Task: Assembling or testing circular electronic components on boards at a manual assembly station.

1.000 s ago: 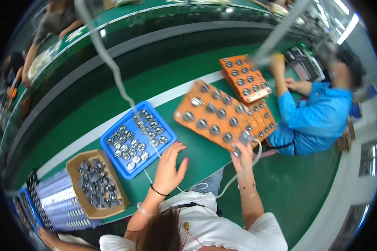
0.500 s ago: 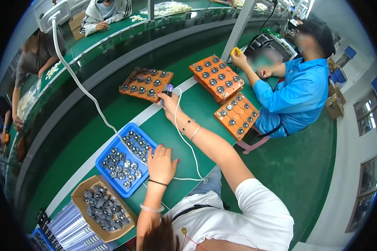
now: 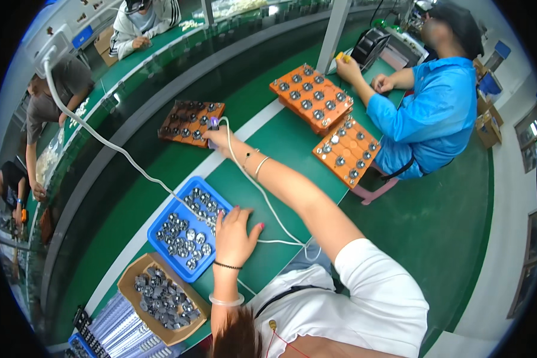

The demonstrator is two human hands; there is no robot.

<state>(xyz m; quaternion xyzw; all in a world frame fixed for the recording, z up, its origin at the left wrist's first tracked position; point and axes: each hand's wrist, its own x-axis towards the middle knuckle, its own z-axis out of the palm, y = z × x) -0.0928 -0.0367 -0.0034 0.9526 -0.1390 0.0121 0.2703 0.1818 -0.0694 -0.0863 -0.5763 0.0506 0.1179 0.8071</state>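
Note:
At the far left, my right hand is closed around a small corded device with a purple glow; most of it is hidden by the fingers. That hand is at the near right corner of an orange tray carrying rows of round metal parts. A white cable trails from the device back across the table. My left hand, fingers spread, lies over the right edge of a blue tray holding many loose round metal parts.
A cardboard box of grey parts stands near left, beside stacked clear strips. More loaded orange trays sit at right, one by a co-worker in blue. A second white cable crosses the blue tray.
My right hand and the orange tray beside it have moved left, farther over the dark green belt. My left hand stays by the blue tray. The whole view has shifted slightly.

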